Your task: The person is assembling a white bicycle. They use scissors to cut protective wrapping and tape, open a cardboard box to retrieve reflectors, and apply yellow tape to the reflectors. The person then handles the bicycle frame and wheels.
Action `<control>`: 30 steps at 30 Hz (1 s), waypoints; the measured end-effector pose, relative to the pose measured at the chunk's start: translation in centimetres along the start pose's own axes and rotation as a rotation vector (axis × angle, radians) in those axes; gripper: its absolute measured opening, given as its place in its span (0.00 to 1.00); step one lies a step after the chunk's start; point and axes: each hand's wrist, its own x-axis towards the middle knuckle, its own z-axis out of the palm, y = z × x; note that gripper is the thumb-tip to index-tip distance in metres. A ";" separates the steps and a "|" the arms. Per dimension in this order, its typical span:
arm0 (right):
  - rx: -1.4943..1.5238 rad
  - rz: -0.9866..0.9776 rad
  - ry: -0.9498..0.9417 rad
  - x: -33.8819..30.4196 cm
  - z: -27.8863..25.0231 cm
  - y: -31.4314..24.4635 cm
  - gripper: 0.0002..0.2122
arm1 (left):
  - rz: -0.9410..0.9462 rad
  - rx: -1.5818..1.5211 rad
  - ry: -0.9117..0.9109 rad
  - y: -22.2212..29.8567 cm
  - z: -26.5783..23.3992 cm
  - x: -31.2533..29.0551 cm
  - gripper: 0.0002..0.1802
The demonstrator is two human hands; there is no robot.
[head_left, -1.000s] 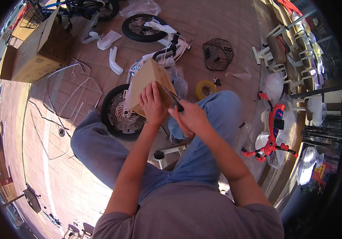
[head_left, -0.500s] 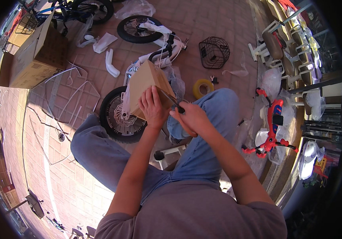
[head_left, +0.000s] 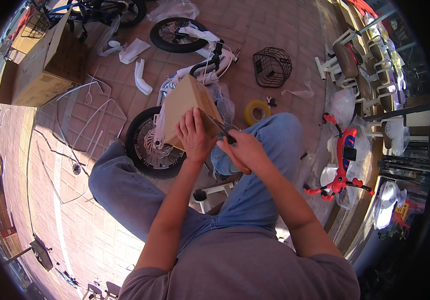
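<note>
A brown cardboard box [head_left: 184, 101] stands tilted between my knees, in front of a partly wrapped white bike [head_left: 161, 150]. My left hand [head_left: 195, 137] grips the box's near edge, its fingers laid over the broad face and pressed close together. In my right hand [head_left: 242, 149] is a pair of scissors [head_left: 236, 159] with orange handles and a dark blade. The blade lies against the side of the box, just right of my left fingers. My right fingers are closed around the handles, and the blade's tip is hard to make out.
Right of the box lie a roll of yellow tape [head_left: 256, 112] and a black wire basket [head_left: 272, 67]. A large open carton [head_left: 50, 75] stands at far left, near loose straps [head_left: 92, 107]. A red and blue ride-on toy [head_left: 345, 155] is at right.
The view has shifted slightly. My right hand and the scissors have moved a little to the right, while my left hand stays on the box.
</note>
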 end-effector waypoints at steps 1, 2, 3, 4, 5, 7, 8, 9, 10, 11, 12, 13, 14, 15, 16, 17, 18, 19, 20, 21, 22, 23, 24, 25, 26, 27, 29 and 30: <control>-0.003 0.000 0.003 -0.1 -0.1 -0.1 0.23 | 0.001 -0.002 0.008 0.0 0.0 0.0 0.57; -0.005 0.000 0.006 -0.1 -0.1 -0.2 0.23 | 0.002 -0.005 0.017 0.1 0.0 0.1 0.57; -0.008 0.001 0.009 -0.1 -0.1 -0.3 0.23 | 0.003 -0.008 0.024 0.1 0.0 0.1 0.57; -0.004 -0.006 0.019 -0.1 0.0 -0.3 0.23 | -0.002 -0.001 0.028 0.1 0.1 0.1 0.58; 0.001 -0.013 0.030 -0.1 0.1 -0.2 0.22 | -0.006 0.007 0.032 0.1 0.3 0.0 0.58; -0.015 -0.028 0.047 -0.1 0.1 -0.2 0.21 | -0.013 0.004 0.029 0.2 0.3 0.0 0.58; -0.036 -0.037 0.052 0.0 0.1 -0.2 0.20 | -0.017 -0.006 0.022 0.2 0.2 0.0 0.58; -0.058 -0.044 0.058 0.0 0.1 -0.2 0.19 | -0.020 -0.017 0.015 0.2 0.1 0.1 0.58; -0.077 -0.045 0.080 0.0 0.3 0.0 0.19 | -0.017 -0.017 -0.004 0.2 0.0 0.1 0.58; -0.096 -0.045 0.102 -0.1 0.8 0.4 0.18 | -0.015 -0.016 -0.023 0.3 -0.1 0.1 0.58; -0.116 -0.047 0.123 0.0 1.3 0.8 0.18 | -0.013 -0.013 -0.041 0.3 -0.1 0.1 0.58; -0.094 -0.062 0.128 0.1 1.6 1.3 0.17 | -0.010 -0.016 -0.051 0.3 -0.1 0.1 0.58; -0.073 -0.077 0.133 0.2 2.0 2.1 0.17 | -0.007 -0.018 -0.061 0.4 -0.1 0.0 0.58; -0.052 -0.093 0.136 0.3 2.0 2.4 0.16 | -0.006 -0.019 -0.072 0.4 -0.1 0.0 0.58; -0.006 -0.130 0.126 0.3 2.0 2.6 0.15 | -0.009 -0.028 -0.072 0.3 -0.2 -0.1 0.58; 0.039 -0.168 0.115 0.3 1.9 2.7 0.15 | -0.013 -0.036 -0.071 0.2 -0.3 -0.1 0.58; 0.087 -0.207 0.104 0.4 1.8 2.6 0.14 | -0.016 -0.041 -0.070 0.0 -0.5 -0.1 0.58; 0.397 -0.092 -0.068 0.4 1.4 2.5 0.14 | -0.029 -0.049 -0.054 -0.1 -0.7 0.0 0.59; 0.703 0.029 -0.245 0.5 0.7 2.3 0.13 | -0.043 -0.057 -0.037 -0.1 -0.9 0.1 0.59; 1.005 0.151 -0.429 0.5 0.2 1.9 0.12 | -0.058 -0.059 -0.018 -0.4 -1.2 0.3 0.59; 1.065 0.149 -0.480 0.2 0.0 1.7 0.12 | -0.077 -0.056 -0.014 -0.7 -1.6 0.5 0.59; 1.124 0.148 -0.531 -0.3 -0.1 1.5 0.12 | -0.097 -0.054 -0.010 -0.9 -1.8 0.7 0.59; 1.182 0.151 -0.588 -0.8 0.0 1.5 0.12 | -0.121 -0.049 -0.006 -0.9 -2.1 0.6 0.59; 1.262 0.143 -0.572 -1.1 0.4 1.4 0.13 | -0.126 -0.049 -0.012 -1.0 -2.3 0.6 0.58; 1.342 0.136 -0.554 -1.3 0.7 1.3 0.13 | -0.130 -0.050 -0.018 -1.1 -2.4 0.7 0.58; 1.424 0.129 -0.525 -1.3 0.8 1.3 0.14 | -0.129 -0.058 -0.025 -1.0 -2.4 0.8 0.58; 1.491 0.102 -0.618 -1.1 0.8 1.0 0.16 | -0.125 -0.049 -0.010 -1.0 -2.5 0.8 0.57; 1.527 0.094 -0.658 -1.2 0.8 1.0 0.17 | -0.123 -0.050 -0.008 -0.9 -2.5 0.6 0.57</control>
